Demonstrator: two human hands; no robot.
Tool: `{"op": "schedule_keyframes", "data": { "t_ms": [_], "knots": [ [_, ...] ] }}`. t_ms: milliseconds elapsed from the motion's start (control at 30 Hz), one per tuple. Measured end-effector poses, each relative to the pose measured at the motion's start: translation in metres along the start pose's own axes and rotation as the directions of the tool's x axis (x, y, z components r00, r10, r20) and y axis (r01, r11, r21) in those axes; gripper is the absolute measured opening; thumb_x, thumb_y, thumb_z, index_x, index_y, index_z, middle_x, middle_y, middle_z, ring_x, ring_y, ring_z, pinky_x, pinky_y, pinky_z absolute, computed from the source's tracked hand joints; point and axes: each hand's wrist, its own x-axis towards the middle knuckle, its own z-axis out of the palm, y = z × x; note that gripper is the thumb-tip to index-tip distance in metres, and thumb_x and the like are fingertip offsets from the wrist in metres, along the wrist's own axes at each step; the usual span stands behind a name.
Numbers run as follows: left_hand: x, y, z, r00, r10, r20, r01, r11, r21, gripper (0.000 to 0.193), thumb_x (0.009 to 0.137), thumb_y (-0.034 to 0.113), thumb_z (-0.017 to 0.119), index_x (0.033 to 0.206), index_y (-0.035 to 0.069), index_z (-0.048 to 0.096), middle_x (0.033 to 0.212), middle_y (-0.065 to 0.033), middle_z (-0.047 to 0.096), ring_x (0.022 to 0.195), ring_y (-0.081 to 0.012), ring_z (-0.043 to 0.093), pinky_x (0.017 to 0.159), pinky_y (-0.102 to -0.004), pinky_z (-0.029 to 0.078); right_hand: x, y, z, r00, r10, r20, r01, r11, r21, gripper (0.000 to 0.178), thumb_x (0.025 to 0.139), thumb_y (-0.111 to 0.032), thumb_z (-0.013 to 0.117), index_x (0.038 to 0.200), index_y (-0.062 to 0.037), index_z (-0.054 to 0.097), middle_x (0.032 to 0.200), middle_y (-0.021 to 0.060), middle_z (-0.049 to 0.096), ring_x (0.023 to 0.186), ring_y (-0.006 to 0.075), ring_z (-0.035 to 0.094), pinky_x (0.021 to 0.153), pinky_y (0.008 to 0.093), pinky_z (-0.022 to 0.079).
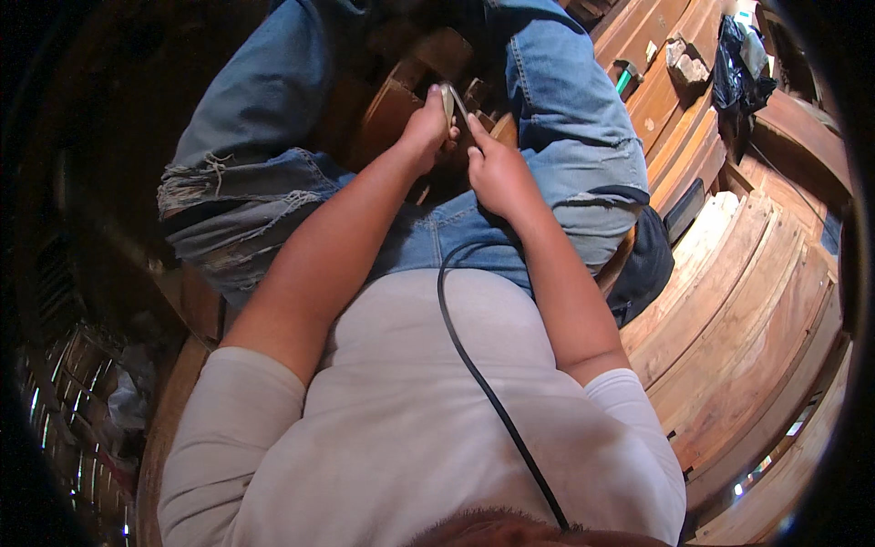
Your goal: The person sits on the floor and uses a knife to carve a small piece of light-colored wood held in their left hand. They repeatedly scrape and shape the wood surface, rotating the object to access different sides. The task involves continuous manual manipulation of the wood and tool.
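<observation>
Between my knees, my left hand (428, 130) is closed on a small pale flat piece (447, 100), thumb along its near side. My right hand (504, 175) grips a thin metal tool (459, 106) with the index finger stretched along its shank. The tool's far end meets or nearly meets the top of the pale piece; I cannot tell its exact kind, since its handle is hidden in my palm. Under both hands lie brown wooden blocks (389, 109), partly in shadow.
Wooden planks (729, 310) form a slatted surface on the right. Farther off are a black plastic bag (736, 68), a rough pale chunk (685, 62) and a green-handled object (624, 80). A dark bag (645, 269) rests by my right knee. A black cable (481, 378) crosses my shirt.
</observation>
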Motion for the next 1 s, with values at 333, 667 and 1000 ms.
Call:
{"op": "schedule_keyframes", "data": {
  "t_ms": [333,667,1000],
  "knots": [
    [0.006,0.000,-0.006,0.998,-0.049,0.032,0.049,0.999,0.000,0.066,0.101,0.071,0.030,0.084,0.014,0.057,0.068,0.0004,0.055,0.060,-0.0128,0.051,0.054,-0.0298,0.040,0.003,0.001,0.000,0.999,0.022,0.027,-0.022,1.000,0.001,0.053,0.099,-0.020,0.052,0.152,-0.0170,0.048,0.111,0.0339,0.066,0.103,0.0502,0.064,0.094,0.0511,0.050],
    [0.002,0.005,-0.004,0.999,-0.016,0.051,0.019,0.997,-0.075,0.066,0.101,0.071,0.030,0.086,0.014,0.058,0.068,0.0008,0.054,0.059,-0.0140,0.048,0.056,-0.0309,0.041,0.015,0.001,0.002,0.999,-0.036,-0.013,0.037,0.999,0.014,0.053,0.099,-0.020,0.053,0.152,-0.0174,0.048,0.109,0.0339,0.066,0.101,0.0506,0.064,0.091,0.0526,0.051],
    [-0.002,0.003,-0.002,0.997,-0.068,0.031,0.069,0.996,-0.052,0.064,0.102,0.071,0.029,0.084,0.015,0.056,0.067,0.0005,0.053,0.056,-0.0137,0.045,0.053,-0.0290,0.036,-0.009,-0.003,-0.006,0.997,0.060,0.048,-0.058,0.998,-0.025,0.055,0.099,-0.022,0.053,0.153,-0.0198,0.046,0.100,0.0334,0.067,0.093,0.0497,0.065,0.087,0.0537,0.052]
  ]
}}
